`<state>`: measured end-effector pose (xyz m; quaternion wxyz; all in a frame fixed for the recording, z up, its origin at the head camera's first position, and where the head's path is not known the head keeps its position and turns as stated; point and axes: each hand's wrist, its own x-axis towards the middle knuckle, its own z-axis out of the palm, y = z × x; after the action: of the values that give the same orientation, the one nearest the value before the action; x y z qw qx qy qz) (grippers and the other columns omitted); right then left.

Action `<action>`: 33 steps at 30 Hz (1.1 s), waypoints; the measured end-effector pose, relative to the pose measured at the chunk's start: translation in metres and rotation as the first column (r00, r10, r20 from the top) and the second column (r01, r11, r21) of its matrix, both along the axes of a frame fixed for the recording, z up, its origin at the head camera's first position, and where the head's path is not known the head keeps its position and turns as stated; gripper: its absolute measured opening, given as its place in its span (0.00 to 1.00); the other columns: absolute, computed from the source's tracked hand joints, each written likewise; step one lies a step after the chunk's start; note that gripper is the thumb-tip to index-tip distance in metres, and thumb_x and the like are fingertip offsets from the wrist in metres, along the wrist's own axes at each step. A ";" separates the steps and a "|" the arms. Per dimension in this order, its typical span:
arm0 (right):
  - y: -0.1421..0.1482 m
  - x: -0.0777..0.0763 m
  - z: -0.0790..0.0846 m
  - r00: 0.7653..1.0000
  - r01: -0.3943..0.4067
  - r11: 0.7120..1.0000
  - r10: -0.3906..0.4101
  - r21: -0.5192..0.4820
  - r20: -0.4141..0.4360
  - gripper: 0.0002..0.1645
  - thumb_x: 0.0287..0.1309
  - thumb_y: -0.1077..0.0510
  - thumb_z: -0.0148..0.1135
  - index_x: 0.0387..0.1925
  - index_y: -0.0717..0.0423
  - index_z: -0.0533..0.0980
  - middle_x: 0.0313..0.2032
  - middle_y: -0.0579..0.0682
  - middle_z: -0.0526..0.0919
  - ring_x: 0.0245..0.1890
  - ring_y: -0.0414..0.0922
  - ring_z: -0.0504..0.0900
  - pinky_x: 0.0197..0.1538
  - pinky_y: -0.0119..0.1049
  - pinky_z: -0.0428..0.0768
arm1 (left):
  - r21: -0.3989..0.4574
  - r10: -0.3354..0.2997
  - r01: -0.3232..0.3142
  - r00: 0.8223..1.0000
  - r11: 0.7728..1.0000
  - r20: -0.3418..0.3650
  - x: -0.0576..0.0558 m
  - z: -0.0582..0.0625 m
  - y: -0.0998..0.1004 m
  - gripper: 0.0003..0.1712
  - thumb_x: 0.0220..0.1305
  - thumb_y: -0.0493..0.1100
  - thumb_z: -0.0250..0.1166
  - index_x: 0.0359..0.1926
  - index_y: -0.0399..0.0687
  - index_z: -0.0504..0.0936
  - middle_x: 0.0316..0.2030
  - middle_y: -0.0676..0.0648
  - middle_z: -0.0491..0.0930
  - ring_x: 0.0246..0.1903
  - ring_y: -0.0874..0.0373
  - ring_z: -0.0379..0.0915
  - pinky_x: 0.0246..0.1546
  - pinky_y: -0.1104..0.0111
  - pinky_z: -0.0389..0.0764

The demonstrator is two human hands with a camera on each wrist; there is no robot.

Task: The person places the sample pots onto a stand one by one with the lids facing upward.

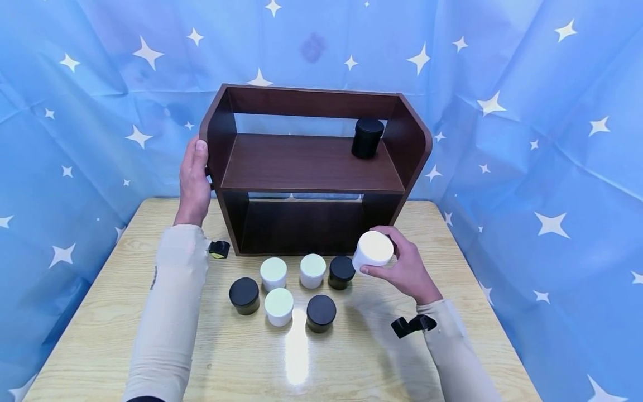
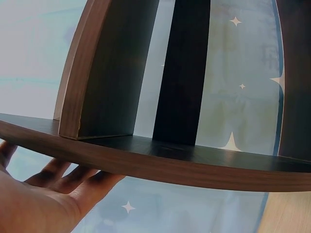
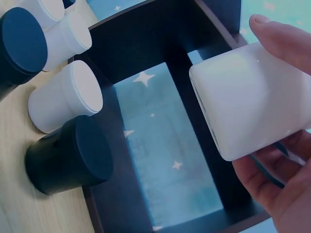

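My right hand grips a white lidded jar between thumb and fingers, raised above the table in front of the shelf's lower right. In the right wrist view the white jar lies sideways across the picture. My left hand rests against the outer face of the dark brown two-tier shelf at its left side panel. The left wrist view shows the fingers touching that panel from outside. A black jar stands on the upper tier at the right end.
On the wooden table, in front of the shelf, stand white jars and black jars, several in all. One black jar is close to the held jar. A blue star-patterned curtain surrounds the table's back and sides.
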<state>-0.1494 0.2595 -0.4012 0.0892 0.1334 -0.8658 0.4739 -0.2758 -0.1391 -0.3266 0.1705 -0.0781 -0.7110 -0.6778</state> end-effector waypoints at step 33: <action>0.002 -0.014 0.031 0.991 0.050 0.998 -0.052 -0.024 -0.121 0.42 0.43 0.64 0.81 0.62 0.55 0.72 0.56 0.54 0.79 0.52 0.35 0.75 0.54 0.23 0.75 | -0.012 0.006 -0.006 1.000 1.000 0.006 -0.008 -0.007 -0.004 0.28 0.78 0.64 0.39 0.73 0.70 0.62 0.70 0.49 0.65 0.68 0.57 0.59 0.74 0.51 0.55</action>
<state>-0.1638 0.2614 -0.3703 0.1554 0.1390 -0.8569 0.4715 -0.2837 -0.1432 -0.3337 0.1698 -0.0751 -0.7157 -0.6733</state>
